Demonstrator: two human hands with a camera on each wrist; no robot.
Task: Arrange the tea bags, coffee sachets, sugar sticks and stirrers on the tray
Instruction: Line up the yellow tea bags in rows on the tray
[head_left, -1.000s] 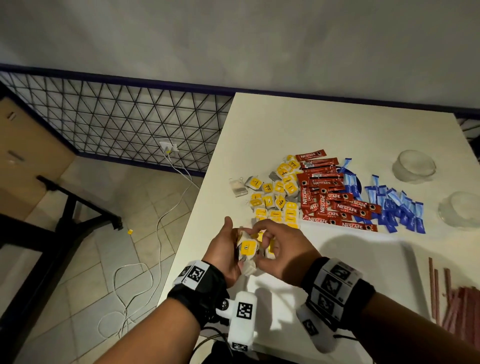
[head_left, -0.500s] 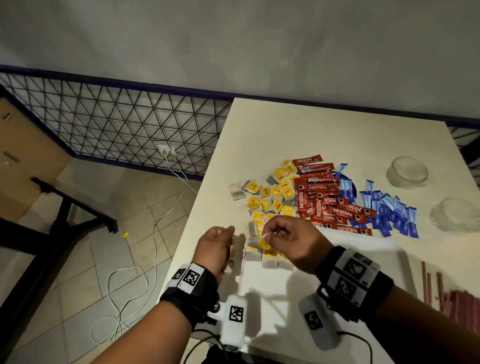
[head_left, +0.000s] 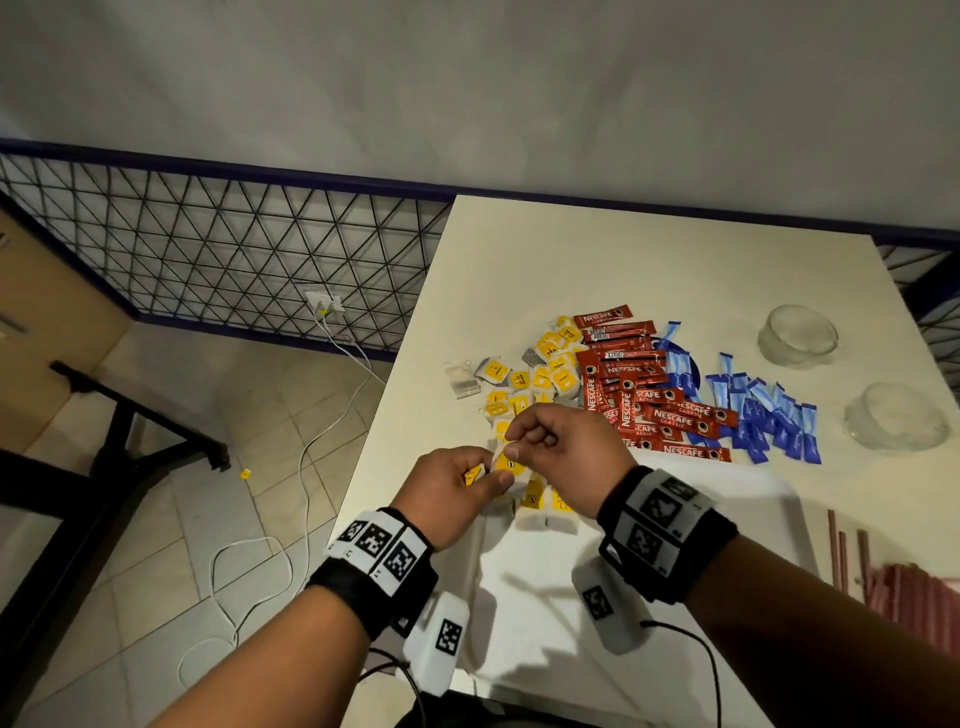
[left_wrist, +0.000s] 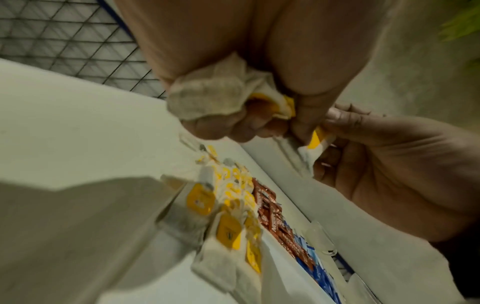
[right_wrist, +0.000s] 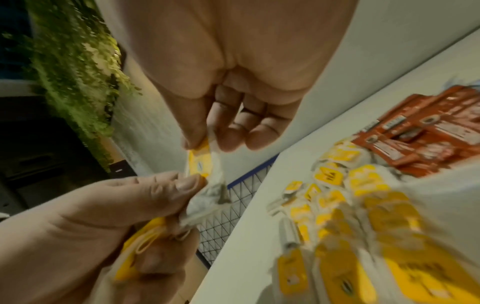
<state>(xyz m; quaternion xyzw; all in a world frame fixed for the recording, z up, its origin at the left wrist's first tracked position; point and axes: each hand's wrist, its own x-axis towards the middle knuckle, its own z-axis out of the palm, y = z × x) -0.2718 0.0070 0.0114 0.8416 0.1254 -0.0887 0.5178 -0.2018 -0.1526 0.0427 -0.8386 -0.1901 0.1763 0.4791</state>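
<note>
My left hand (head_left: 491, 475) grips a small bunch of tea bags (left_wrist: 215, 94) with yellow tags. My right hand (head_left: 511, 441) pinches one tea bag (right_wrist: 201, 162) of that bunch between thumb and forefinger, and the left thumb still touches it. Both hands hover over the far left corner of the white tray (head_left: 649, 551), where a few tea bags (head_left: 543, 517) lie in a row. Behind the tray on the table lie more loose tea bags (head_left: 530, 376), red coffee sachets (head_left: 644, 400) and blue sugar sticks (head_left: 769, 415). Reddish stirrers (head_left: 893, 582) lie right of the tray.
Two clear glass bowls (head_left: 797, 335) (head_left: 896, 418) stand at the table's right side. The table's left edge (head_left: 374, 441) drops to a tiled floor with a white cable (head_left: 306, 467). A wire mesh fence (head_left: 234, 260) runs behind.
The hands came apart while the right one reached down to the tray's corner. They have met again, slightly farther forward, and the right hand now pinches a bag from the left hand's bunch.
</note>
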